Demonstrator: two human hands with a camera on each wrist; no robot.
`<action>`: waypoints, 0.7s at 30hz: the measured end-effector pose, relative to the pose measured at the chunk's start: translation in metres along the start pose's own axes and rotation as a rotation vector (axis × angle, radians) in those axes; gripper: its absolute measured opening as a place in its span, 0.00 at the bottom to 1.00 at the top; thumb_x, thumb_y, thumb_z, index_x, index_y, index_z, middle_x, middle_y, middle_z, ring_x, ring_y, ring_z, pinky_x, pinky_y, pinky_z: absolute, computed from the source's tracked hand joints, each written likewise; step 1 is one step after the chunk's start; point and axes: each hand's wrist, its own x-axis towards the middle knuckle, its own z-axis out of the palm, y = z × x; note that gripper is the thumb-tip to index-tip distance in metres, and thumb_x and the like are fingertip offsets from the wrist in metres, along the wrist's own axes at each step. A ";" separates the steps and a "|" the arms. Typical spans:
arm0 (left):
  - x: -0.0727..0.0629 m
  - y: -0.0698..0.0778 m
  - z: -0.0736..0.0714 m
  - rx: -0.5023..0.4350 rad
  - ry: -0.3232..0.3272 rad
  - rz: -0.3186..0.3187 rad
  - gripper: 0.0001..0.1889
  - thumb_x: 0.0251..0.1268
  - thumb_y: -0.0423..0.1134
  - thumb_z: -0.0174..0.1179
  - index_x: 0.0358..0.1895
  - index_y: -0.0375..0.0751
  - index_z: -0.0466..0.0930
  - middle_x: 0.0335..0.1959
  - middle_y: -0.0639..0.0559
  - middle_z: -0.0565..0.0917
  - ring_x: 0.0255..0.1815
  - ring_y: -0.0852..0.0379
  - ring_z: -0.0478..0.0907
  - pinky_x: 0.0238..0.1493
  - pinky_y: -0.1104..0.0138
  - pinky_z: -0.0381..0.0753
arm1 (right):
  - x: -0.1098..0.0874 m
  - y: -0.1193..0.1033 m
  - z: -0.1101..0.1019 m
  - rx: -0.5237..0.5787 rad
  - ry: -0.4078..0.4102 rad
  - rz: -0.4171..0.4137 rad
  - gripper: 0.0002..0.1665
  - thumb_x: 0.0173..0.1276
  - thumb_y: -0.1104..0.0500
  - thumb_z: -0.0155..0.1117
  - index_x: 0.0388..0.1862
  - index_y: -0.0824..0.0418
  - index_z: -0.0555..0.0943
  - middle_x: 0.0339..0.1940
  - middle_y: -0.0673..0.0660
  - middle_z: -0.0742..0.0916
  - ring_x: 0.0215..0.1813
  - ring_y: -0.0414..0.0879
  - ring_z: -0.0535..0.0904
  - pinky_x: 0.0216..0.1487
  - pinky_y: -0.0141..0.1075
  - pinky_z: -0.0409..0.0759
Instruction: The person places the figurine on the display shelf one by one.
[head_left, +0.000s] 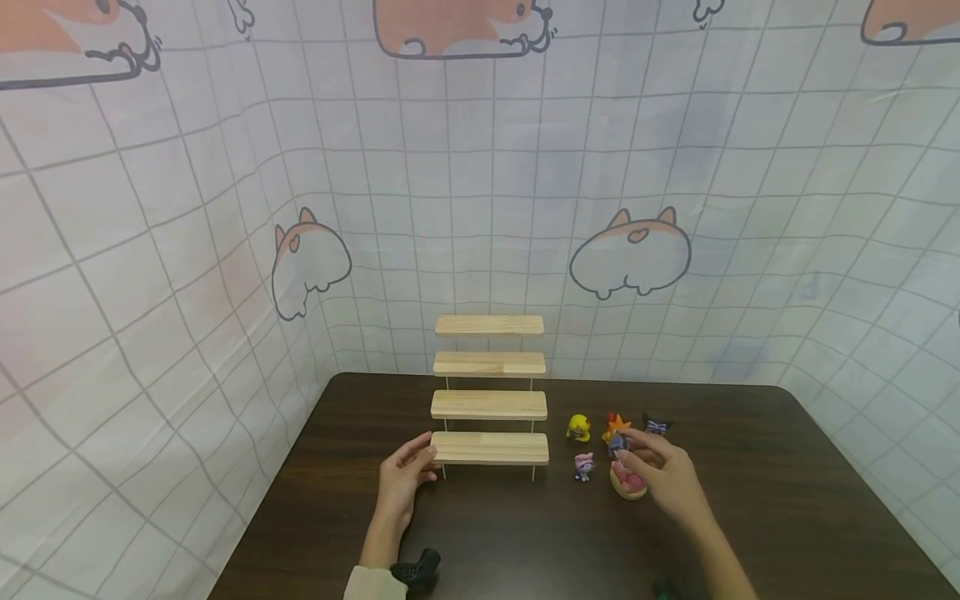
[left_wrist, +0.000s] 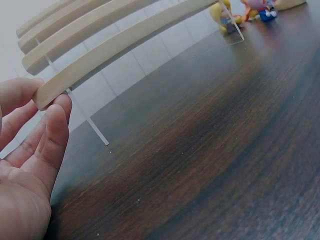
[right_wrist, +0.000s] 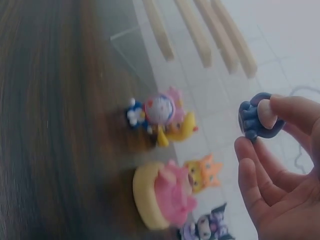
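Note:
A four-tier wooden display stand (head_left: 491, 448) with thin clear legs stands on the dark table. My left hand (head_left: 399, 481) grips the left end of its lowest plank, thumb above and fingers beneath in the left wrist view. Over on the right, my right hand (head_left: 667, 475) pinches a small blue-grey figurine (right_wrist: 251, 120) between thumb and fingers, held up off the table. Below that hand sits a pink figurine in a pale yellow basket-like base (right_wrist: 150, 197). Near it are an orange-and-yellow figurine (right_wrist: 202, 174) and a dark purple one with pointed ears (right_wrist: 207, 226).
A yellow figurine (head_left: 578, 428) and a pink-hooded one (head_left: 584, 467) stand just right of the display stand. Behind the table (head_left: 360, 417) hangs a white gridded cloth (head_left: 465, 250) with cartoon dogs. A black strap device (head_left: 417, 568) is on my left wrist.

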 end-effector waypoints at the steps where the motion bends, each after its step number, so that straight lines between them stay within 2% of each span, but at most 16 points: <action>1: 0.000 0.000 0.000 0.000 -0.002 0.001 0.24 0.70 0.37 0.66 0.67 0.35 0.78 0.39 0.53 0.88 0.34 0.61 0.86 0.34 0.70 0.85 | 0.001 -0.002 0.003 0.015 -0.001 -0.011 0.26 0.73 0.53 0.69 0.67 0.59 0.80 0.58 0.64 0.85 0.49 0.34 0.83 0.47 0.31 0.83; 5: 0.000 0.000 0.001 -0.004 -0.003 -0.003 0.24 0.70 0.36 0.66 0.67 0.34 0.77 0.38 0.54 0.88 0.34 0.61 0.86 0.34 0.70 0.84 | 0.003 -0.009 0.013 0.084 -0.014 -0.034 0.25 0.71 0.55 0.70 0.65 0.59 0.82 0.58 0.65 0.83 0.46 0.35 0.84 0.37 0.32 0.85; 8: 0.001 -0.001 0.001 -0.004 -0.003 -0.003 0.24 0.71 0.37 0.66 0.68 0.34 0.77 0.38 0.55 0.88 0.34 0.61 0.86 0.34 0.70 0.84 | 0.006 -0.013 0.020 0.109 -0.036 -0.037 0.24 0.71 0.53 0.71 0.64 0.56 0.82 0.60 0.65 0.83 0.40 0.39 0.83 0.23 0.33 0.80; 10: 0.001 -0.001 0.001 -0.008 -0.003 -0.003 0.25 0.71 0.37 0.66 0.68 0.34 0.76 0.37 0.55 0.88 0.34 0.61 0.86 0.33 0.70 0.84 | 0.008 -0.016 0.024 0.092 -0.042 -0.050 0.24 0.71 0.52 0.71 0.64 0.55 0.82 0.60 0.64 0.83 0.41 0.43 0.84 0.25 0.31 0.79; 12: 0.002 -0.002 0.001 -0.007 -0.002 -0.003 0.25 0.71 0.37 0.66 0.68 0.33 0.76 0.37 0.55 0.88 0.34 0.61 0.86 0.33 0.70 0.85 | 0.009 -0.020 0.029 0.055 -0.035 -0.065 0.24 0.71 0.51 0.71 0.64 0.54 0.83 0.59 0.62 0.85 0.44 0.46 0.85 0.31 0.30 0.82; 15: 0.001 -0.002 0.001 -0.007 0.000 -0.005 0.25 0.71 0.37 0.66 0.68 0.34 0.76 0.37 0.55 0.88 0.34 0.61 0.86 0.34 0.70 0.85 | 0.010 -0.027 0.035 0.028 -0.023 -0.083 0.24 0.71 0.50 0.70 0.64 0.54 0.83 0.57 0.60 0.87 0.52 0.50 0.86 0.47 0.33 0.84; 21: 0.001 -0.001 0.000 -0.008 0.004 -0.004 0.24 0.70 0.37 0.67 0.67 0.35 0.78 0.37 0.54 0.88 0.34 0.60 0.86 0.34 0.70 0.85 | 0.014 -0.037 0.050 0.106 -0.055 -0.120 0.24 0.71 0.53 0.70 0.64 0.58 0.83 0.57 0.60 0.87 0.51 0.48 0.86 0.48 0.33 0.84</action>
